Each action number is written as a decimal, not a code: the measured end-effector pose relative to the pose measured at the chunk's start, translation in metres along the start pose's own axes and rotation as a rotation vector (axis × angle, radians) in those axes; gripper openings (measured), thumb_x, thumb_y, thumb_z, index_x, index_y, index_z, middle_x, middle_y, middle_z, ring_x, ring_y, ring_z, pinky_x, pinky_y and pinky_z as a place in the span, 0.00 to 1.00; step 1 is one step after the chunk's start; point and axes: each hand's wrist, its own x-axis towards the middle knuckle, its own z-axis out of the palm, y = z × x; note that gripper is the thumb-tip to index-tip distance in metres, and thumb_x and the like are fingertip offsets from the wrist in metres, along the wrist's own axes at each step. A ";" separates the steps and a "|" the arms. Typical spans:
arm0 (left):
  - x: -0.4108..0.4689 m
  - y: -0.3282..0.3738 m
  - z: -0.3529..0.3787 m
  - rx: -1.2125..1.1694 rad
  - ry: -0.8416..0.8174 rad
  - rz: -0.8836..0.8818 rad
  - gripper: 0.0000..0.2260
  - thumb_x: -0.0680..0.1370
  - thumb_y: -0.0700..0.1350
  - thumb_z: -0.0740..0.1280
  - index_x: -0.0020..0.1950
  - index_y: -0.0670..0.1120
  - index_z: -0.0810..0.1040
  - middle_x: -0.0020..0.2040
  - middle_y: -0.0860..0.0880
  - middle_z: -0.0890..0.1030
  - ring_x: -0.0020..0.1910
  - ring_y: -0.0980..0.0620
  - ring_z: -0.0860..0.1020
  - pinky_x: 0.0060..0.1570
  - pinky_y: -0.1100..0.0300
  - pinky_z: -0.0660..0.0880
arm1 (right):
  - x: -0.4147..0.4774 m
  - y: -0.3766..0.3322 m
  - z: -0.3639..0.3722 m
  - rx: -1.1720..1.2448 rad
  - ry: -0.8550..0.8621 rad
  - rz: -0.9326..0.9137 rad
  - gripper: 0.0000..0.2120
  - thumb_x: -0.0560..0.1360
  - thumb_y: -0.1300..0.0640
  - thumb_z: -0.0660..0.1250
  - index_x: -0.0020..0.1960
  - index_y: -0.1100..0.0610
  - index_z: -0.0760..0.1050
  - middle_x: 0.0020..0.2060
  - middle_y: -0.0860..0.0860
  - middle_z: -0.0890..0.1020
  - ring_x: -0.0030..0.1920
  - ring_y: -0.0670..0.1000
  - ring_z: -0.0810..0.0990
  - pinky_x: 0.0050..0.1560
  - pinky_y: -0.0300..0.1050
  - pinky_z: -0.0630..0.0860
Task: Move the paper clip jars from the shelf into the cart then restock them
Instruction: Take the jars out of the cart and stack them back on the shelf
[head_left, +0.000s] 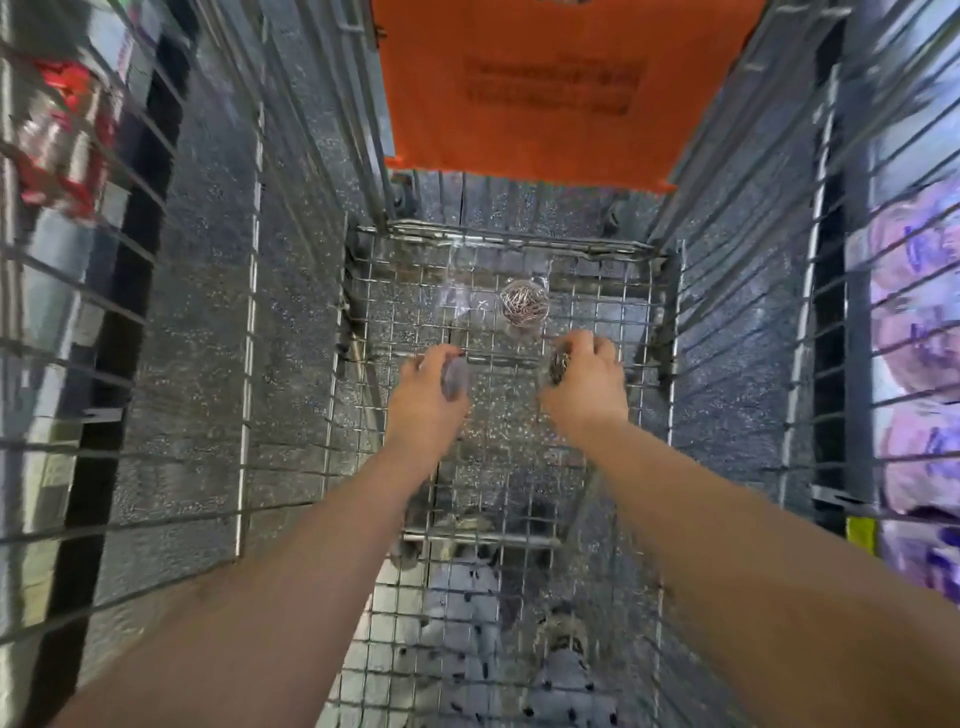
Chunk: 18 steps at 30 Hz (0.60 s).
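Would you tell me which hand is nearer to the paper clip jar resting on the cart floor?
Right. The right hand is just right of the jar, towards the person; the left hand is farther off on its left.

shiny wire cart (519, 270), clear plastic jar (524, 304)

Camera looks straight down into wire cart (509, 447). Both bare forearms reach in, low over mesh floor. Left hand (431, 384) grips small greyish jar (455, 382), fingers curled round it; contents blurred. Right hand (587, 374) holds dark-filled jar (559, 367), fingers curled over top. Jar of coppery clips (524, 306) stands on floor just beyond hands, touching neither. Orange flap (545, 88) hangs at far end. Purple packs (914, 322) on right outside cart, red packs (62, 135) on left, both blurred. Spotted pale fabric (462, 623) shows through mesh below.
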 end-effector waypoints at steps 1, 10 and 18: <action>-0.004 0.002 -0.002 -0.015 0.010 0.023 0.18 0.77 0.47 0.66 0.65 0.51 0.67 0.56 0.44 0.72 0.38 0.55 0.73 0.29 0.69 0.69 | -0.005 -0.001 -0.007 0.033 0.014 -0.008 0.24 0.71 0.61 0.70 0.64 0.54 0.64 0.61 0.55 0.68 0.58 0.56 0.71 0.60 0.51 0.73; -0.072 0.074 -0.081 -0.340 0.029 0.047 0.21 0.72 0.48 0.70 0.63 0.54 0.69 0.56 0.48 0.77 0.49 0.46 0.78 0.49 0.50 0.77 | -0.106 -0.049 -0.108 0.213 0.166 -0.100 0.18 0.72 0.47 0.67 0.55 0.49 0.61 0.51 0.51 0.69 0.42 0.54 0.74 0.40 0.46 0.71; -0.177 0.135 -0.198 -0.521 0.152 0.156 0.21 0.64 0.51 0.72 0.53 0.62 0.69 0.50 0.50 0.79 0.47 0.45 0.80 0.46 0.54 0.79 | -0.230 -0.091 -0.203 0.408 0.232 -0.430 0.27 0.67 0.50 0.72 0.61 0.52 0.63 0.54 0.53 0.72 0.50 0.56 0.75 0.50 0.51 0.74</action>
